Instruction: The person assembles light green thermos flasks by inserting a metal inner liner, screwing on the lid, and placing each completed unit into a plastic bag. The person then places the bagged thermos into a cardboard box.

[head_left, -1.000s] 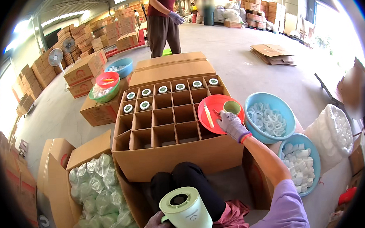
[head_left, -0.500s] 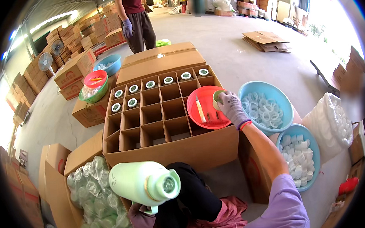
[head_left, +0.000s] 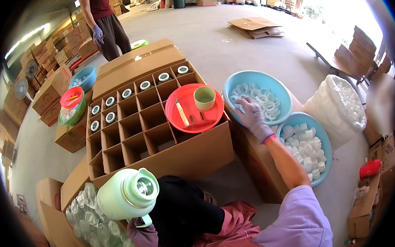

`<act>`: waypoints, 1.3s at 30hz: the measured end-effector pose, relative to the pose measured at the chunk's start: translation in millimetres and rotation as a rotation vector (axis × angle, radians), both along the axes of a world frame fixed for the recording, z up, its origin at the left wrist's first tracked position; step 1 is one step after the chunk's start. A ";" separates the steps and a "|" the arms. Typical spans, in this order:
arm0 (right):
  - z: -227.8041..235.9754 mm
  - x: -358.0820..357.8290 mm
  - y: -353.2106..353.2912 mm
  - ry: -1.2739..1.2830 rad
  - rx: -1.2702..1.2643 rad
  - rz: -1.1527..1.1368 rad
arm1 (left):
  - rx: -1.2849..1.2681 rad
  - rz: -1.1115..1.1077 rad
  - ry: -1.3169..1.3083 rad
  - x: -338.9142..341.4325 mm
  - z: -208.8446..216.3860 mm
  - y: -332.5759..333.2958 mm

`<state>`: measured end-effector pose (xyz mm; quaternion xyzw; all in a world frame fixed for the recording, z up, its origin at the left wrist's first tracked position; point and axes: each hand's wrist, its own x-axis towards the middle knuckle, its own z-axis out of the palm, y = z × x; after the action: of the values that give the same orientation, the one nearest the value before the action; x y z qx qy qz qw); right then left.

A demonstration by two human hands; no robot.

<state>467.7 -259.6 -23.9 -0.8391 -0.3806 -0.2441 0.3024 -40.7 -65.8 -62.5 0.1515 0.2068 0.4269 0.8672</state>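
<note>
My left hand [head_left: 143,235], in a purple-grey glove, is closed round the handle of a pale green vacuum flask [head_left: 117,194]. The flask is tilted, its uncapped mouth facing up and right. My gloved right hand [head_left: 253,119] is over the near left rim of a light blue basin [head_left: 287,117], fingers apart and nothing seen in them. Translucent plastic rings [head_left: 271,107] fill that basin. Left of this hand, a red plastic tray [head_left: 173,120] rests on the carton's dividers. It bears a small green cup [head_left: 204,98] and a pale-handled knife [head_left: 182,112].
The divided carton [head_left: 198,154] holds several white-topped flasks [head_left: 145,85] along its far and left cells. Plastic-wrapped items fill a box [head_left: 73,180] at left. White caps [head_left: 309,152] lie in another blue basin [head_left: 323,180]. A person [head_left: 109,28] stands beyond the carton.
My right hand has left the green cup in the red tray and moved right to the basin of rings. The flask's mouth has turned further upward. The whole view has shifted.
</note>
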 end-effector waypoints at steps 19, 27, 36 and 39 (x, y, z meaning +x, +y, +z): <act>-90.7 1.8 -260.5 0.435 -0.595 -0.887 | -0.123 0.100 0.029 -9.1 26.9 -36.8; -48.3 -1.8 -261.0 0.505 -0.579 -0.784 | -0.124 0.067 -0.058 -21.3 16.1 -34.1; 47.2 -126.4 -55.8 0.918 0.184 0.364 | -0.226 0.067 -0.014 -16.2 10.3 -28.5; 56.9 -204.5 26.5 1.101 0.559 0.704 | -0.215 0.054 -0.043 -21.1 2.1 -27.0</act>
<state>263.1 -233.2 32.9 -0.5587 -0.3441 0.2391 0.7157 -61.8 -92.9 -60.4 0.0429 0.2369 0.4286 0.8708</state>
